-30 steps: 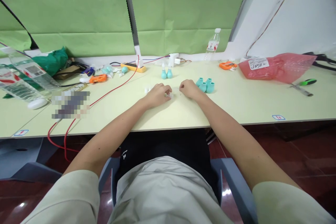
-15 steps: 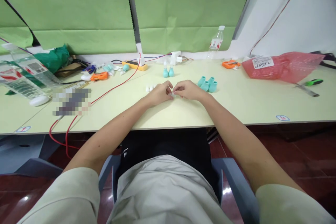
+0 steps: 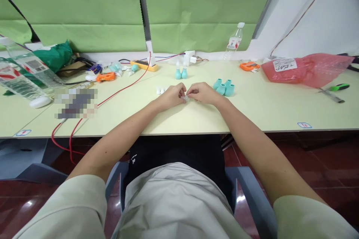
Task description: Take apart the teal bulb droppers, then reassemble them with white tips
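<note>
Between the fingertips of my two hands is a small clear plastic piece [image 3: 186,98], mostly covered by the fingers. My left hand [image 3: 174,96] is closed in a pinch on its left side. From the right, my right hand [image 3: 201,92] pinches at the same piece, close to the table. Several small white parts [image 3: 161,90] lie just behind my left hand. Two turquoise rubber bulbs [image 3: 181,73] stand farther back, the left one with a clear tip. Several open-necked turquoise bulbs [image 3: 224,87] are grouped behind my right wrist.
Right of centre are an orange tool [image 3: 249,66], a red plastic bag [image 3: 305,70] and a green-handled blade tool [image 3: 333,93]. A clear bottle [image 3: 234,41] stands at the back. Leftward lie large bottles [image 3: 22,82], a red cable [image 3: 120,91] and a yellow multimeter [image 3: 144,65].
The whole view has shifted slightly. Both hands stay together at the clear piece, and the right fingers have adjusted a little, leaving more of it showing.
</note>
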Demonstrator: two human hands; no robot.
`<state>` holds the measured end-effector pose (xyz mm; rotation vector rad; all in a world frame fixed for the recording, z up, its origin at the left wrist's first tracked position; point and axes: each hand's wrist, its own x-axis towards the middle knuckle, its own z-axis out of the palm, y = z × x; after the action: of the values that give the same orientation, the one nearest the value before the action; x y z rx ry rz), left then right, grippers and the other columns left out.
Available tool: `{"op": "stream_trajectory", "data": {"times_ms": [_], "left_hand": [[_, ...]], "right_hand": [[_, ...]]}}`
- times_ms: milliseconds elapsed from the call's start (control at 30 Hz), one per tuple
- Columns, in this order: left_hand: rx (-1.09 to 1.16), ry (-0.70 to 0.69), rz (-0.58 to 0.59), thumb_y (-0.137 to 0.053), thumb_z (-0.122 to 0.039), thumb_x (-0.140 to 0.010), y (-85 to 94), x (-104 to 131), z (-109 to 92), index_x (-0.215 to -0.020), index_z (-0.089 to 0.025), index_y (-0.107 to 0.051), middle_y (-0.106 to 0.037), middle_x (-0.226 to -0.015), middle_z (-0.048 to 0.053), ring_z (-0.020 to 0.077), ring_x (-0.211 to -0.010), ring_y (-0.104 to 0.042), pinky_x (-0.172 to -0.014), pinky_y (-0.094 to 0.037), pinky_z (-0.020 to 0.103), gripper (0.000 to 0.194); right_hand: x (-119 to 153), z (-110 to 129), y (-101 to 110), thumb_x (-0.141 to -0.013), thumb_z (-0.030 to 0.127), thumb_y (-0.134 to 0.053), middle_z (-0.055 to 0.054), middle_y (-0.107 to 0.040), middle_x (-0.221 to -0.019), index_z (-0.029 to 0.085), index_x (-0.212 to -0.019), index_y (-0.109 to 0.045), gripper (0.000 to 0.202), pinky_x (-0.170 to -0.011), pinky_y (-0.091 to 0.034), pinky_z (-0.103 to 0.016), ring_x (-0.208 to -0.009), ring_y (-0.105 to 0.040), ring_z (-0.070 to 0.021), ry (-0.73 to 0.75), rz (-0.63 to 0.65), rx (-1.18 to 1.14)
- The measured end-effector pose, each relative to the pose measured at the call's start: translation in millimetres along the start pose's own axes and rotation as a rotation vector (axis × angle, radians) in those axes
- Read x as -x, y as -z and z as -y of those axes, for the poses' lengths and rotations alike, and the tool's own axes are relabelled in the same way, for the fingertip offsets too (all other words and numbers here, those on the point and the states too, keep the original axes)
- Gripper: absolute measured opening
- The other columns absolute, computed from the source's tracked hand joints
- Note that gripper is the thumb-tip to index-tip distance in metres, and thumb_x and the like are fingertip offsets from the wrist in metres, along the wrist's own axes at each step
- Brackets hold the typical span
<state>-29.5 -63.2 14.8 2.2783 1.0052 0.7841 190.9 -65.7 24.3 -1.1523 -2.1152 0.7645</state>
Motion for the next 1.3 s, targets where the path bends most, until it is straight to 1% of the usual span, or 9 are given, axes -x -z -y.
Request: {"op": "stream_trajectory", "data": {"times_ms": [167,367,500,600,800,1000,1167,1300], "left_hand": [[-0.003,-0.008,0.006,-0.077,-0.014,-0.076,0.3,-0.1,0.5,-0.105,-0.021,-0.056,-0.07,-0.093,0.002,0.0172,-0.085,-0.066,-0.076,-0.051,0.032,0.036],[-0.035,-0.017,0.007,-0.076,-0.015,-0.077,0.3,-0.3,1.1,-0.104,-0.021,-0.057,-0.07,-0.093,0.002,0.0174,-0.084,-0.065,-0.075,-0.05,0.032,0.034],[-0.05,-0.038,0.014,-0.075,-0.015,-0.077,0.1,-0.5,1.3,-0.105,-0.021,-0.058,-0.069,-0.092,0.001,0.0175,-0.084,-0.065,-0.076,-0.05,0.032,0.034],[-0.062,-0.041,0.019,-0.076,-0.015,-0.078,0.3,-0.5,0.2,-0.105,-0.022,-0.057,-0.069,-0.091,0.001,0.0176,-0.083,-0.065,-0.076,-0.05,0.032,0.034],[-0.053,-0.031,0.016,-0.075,-0.014,-0.078,0.5,1.2,-2.3,-0.105,-0.022,-0.057,-0.069,-0.092,0.002,0.0178,-0.084,-0.065,-0.076,-0.05,0.033,0.033],[0.015,-0.02,0.012,-0.079,-0.014,-0.075,0.1,0.0,0.1,-0.104,-0.022,-0.057,-0.068,-0.091,0.001,0.0172,-0.084,-0.064,-0.078,-0.051,0.033,0.036],[0.041,-0.036,0.022,-0.08,-0.016,-0.075,-0.2,-1.5,2.6,-0.104,-0.022,-0.058,-0.069,-0.093,0.001,0.0172,-0.084,-0.064,-0.079,-0.052,0.034,0.036],[0.027,-0.044,0.017,-0.08,-0.016,-0.074,-0.3,-1.7,3.1,-0.103,-0.022,-0.057,-0.069,-0.093,0.001,0.0174,-0.084,-0.064,-0.079,-0.052,0.034,0.037]], "right_hand": [[1.0,1.4,1.2,-0.082,0.025,-0.068,-0.003,-0.071,-0.084,0.017,-0.085,-0.078,0.013,-0.061,-0.042,-0.029,-0.057,-0.054,-0.0112,-0.001,0.013,0.017],[-0.8,-0.3,-0.8,-0.083,0.024,-0.068,-0.003,-0.072,-0.089,0.017,-0.084,-0.079,0.013,-0.063,-0.044,-0.03,-0.06,-0.057,-0.0118,0.046,-0.004,0.043],[-1.1,0.3,-1.3,-0.082,0.024,-0.07,-0.003,-0.073,-0.086,0.018,-0.085,-0.077,0.01,-0.063,-0.046,-0.03,-0.061,-0.059,-0.0134,-0.005,-0.009,0.012],[-0.5,1.6,-1.1,-0.081,0.023,-0.071,-0.003,-0.072,-0.079,0.018,-0.083,-0.076,0.008,-0.061,-0.045,-0.03,-0.061,-0.059,-0.0145,-0.038,-0.017,-0.009],[-1.1,2.0,-3.1,-0.079,0.024,-0.072,-0.003,-0.071,-0.072,0.017,-0.08,-0.077,0.009,-0.062,-0.045,-0.03,-0.059,-0.059,-0.0147,-0.033,-0.037,0.008],[-0.6,3.7,-2.4,-0.078,0.024,-0.071,-0.001,-0.065,-0.062,0.015,-0.084,-0.079,0.014,-0.058,-0.042,-0.028,-0.056,-0.054,-0.0126,-0.09,-0.014,-0.036],[-1.1,2.1,-0.1,-0.076,0.023,-0.071,0.0,-0.063,-0.06,0.014,-0.086,-0.08,0.016,-0.056,-0.04,-0.028,-0.053,-0.051,-0.0113,-0.098,0.004,-0.053],[-0.9,2.5,0.0,-0.076,0.026,-0.072,-0.001,-0.065,-0.063,0.015,-0.085,-0.081,0.017,-0.059,-0.041,-0.029,-0.057,-0.053,-0.0131,-0.079,0.0,-0.019]]}}
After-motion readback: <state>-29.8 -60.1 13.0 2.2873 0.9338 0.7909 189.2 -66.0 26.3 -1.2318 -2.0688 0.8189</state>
